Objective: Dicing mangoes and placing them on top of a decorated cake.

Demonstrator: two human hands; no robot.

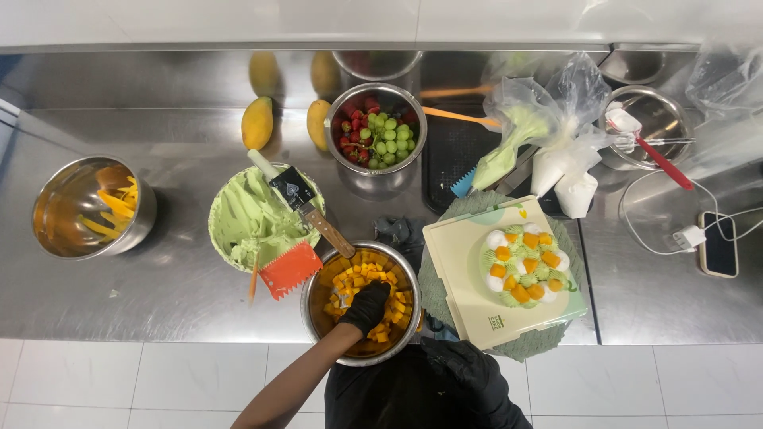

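My left hand (366,306), in a black glove, reaches into a steel bowl (315,318) of diced mango (387,286), fingers curled down onto the cubes. My right hand (469,369), also gloved, rests low by the counter's front edge, just below the corner of a cream square board (457,266); it holds nothing that I can see. On the board sits a small green cake (528,266) topped with white cream dollops and mango cubes.
Left of the mango bowl are a bowl of green cream (250,218) with a spatula (300,197) and an orange scraper (290,270). Behind stand a bowl of strawberries and grapes (375,131), two mangoes (257,123), piping bags (556,159) and a phone (719,242).
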